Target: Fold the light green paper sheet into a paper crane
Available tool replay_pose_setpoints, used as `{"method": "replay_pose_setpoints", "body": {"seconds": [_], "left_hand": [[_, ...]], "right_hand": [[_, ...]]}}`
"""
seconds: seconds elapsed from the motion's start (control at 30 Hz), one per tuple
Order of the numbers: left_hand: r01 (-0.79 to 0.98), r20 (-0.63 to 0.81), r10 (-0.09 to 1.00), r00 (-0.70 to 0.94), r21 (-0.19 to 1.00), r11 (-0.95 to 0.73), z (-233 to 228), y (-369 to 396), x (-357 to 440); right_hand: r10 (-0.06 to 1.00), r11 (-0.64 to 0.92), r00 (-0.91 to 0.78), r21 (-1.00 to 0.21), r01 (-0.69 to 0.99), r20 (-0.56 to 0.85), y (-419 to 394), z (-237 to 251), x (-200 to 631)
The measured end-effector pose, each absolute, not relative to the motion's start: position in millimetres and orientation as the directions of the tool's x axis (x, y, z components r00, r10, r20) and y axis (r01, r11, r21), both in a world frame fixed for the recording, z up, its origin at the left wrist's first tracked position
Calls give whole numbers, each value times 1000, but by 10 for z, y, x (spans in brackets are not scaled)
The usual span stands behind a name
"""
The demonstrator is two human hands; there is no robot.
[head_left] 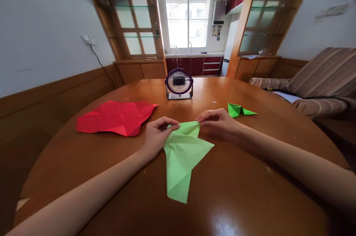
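On my feed, the left hand [159, 134] and right hand [218, 120] both pinch the light-green paper [179, 158] in front of the fan [179, 82]. I judge it partly folded, its loose flaps unfinished.

Ahead of me, daylight fills a window [187, 20] above red cupboards [197, 66]; a striped armchair [319, 78] stands by the wall [319, 32] to my right.

Purple fan [179, 81], striped armchair [319, 75]
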State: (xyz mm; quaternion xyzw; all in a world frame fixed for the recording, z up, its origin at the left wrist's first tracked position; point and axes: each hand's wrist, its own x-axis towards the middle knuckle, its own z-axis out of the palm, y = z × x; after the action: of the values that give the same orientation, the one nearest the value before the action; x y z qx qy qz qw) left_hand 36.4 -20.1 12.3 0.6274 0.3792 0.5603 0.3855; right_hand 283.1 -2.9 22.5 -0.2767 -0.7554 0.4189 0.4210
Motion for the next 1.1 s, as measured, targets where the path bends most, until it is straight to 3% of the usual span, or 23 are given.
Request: {"method": "replay_pose_setpoints", "body": {"seconds": [0.37,0.77,0.9,1.1], "left_hand": [[14,387,918,80,921,-390,101,-197,380],[155,429,838,337,852,-499,175,-283,284],[185,449,845,289,841,-509,144,-277,307],[80,407,897,174,902,-424,88,-223,327]], "right_hand": [[845,432,-375,-900,61,381,0,112,2793],[898,390,-249,-918,70,363,68,126,2823],[903,373,-256,-925,70,345,92,114,2847],[903,377,-255,-922,89,345,92,117,2857]]}}
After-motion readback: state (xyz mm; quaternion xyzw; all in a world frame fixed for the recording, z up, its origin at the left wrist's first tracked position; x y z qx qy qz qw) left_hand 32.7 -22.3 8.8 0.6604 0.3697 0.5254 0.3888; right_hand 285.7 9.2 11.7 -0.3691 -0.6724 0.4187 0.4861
